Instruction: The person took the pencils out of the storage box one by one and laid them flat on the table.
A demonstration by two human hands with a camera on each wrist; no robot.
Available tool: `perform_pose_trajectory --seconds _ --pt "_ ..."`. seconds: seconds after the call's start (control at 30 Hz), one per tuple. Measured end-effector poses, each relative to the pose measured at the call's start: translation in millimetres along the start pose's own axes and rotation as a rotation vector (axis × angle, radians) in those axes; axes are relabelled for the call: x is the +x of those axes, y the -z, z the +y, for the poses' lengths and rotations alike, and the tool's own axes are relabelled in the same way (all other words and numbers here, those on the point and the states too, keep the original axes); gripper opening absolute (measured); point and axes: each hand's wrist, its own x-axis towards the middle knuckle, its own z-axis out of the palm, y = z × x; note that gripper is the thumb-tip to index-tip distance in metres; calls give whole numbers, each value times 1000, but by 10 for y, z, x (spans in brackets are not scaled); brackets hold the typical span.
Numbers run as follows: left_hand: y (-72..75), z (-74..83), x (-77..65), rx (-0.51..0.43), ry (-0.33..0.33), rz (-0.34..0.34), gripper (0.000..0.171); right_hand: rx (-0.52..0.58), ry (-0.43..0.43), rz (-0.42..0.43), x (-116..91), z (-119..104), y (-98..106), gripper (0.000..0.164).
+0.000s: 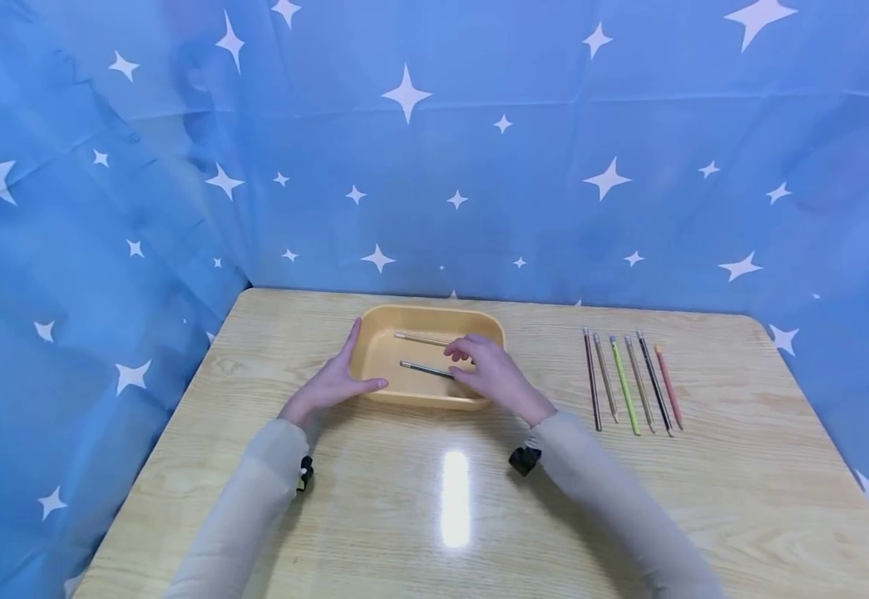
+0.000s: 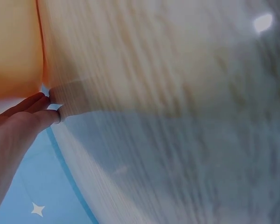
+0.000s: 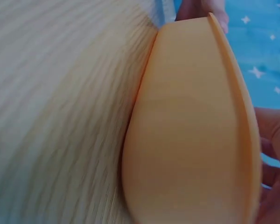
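On the table stands a shallow tan plastic tray (image 1: 422,400). Inside it lie a light-coloured pencil (image 1: 421,339) and a dark pencil (image 1: 425,368), their right ends hidden by a hand. My left hand (image 1: 335,381) rests at the tray's left end, fingers straight along the side wall and thumb spread by the near-left corner. Over the right part of the tray is my right hand (image 1: 490,370), fingers slightly bent, with a gap between thumb and forefinger close to the dark pencil's end. In the right wrist view, the tray wall (image 3: 186,112) covers part of that hand's work.
To the right of the tray, several pencils lie side by side on the wooden table (image 1: 374,516), among them a green pencil (image 1: 625,387) and a red pencil (image 1: 669,387). A blue star-patterned cloth (image 1: 464,150) hangs behind the table and along its left side.
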Motion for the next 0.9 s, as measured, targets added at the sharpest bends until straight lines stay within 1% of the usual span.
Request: perform_pose_trajectory --seconds 0.1,0.23,0.37,0.43,0.53,0.6,0.67,0.7,0.77,0.83,0.9 --pt "-16 22 11 7 17 -14 120 25 -22 -59 105 1 -74 22" --pt "-37 31 -4 2 26 -15 122 105 -61 -119 187 27 -155 22" --pt "-53 30 -5 -4 9 -8 122 193 -128 -170 228 41 -203 23" --pt "-55 30 -4 0 5 -7 122 222 -175 -197 243 46 -226 25" --pt "-57 36 2 3 14 -5 122 225 -216 -235 275 72 -273 27" --pt "-58 37 1 5 9 -6 121 184 -216 -249 298 91 -313 27" --pt "-46 139 -44 1 17 -13 119 127 -195 -250 315 105 -342 26" --pt "-36 195 -74 0 11 -18 118 109 -191 -248 322 105 -350 25" --pt "-13 331 -140 -9 12 -26 115 95 -170 -236 336 123 -360 23" --pt "12 444 -184 -6 23 -35 113 144 -166 -229 343 133 -351 21" --pt "22 440 -179 -7 18 -37 112 210 -163 -224 350 144 -342 20"
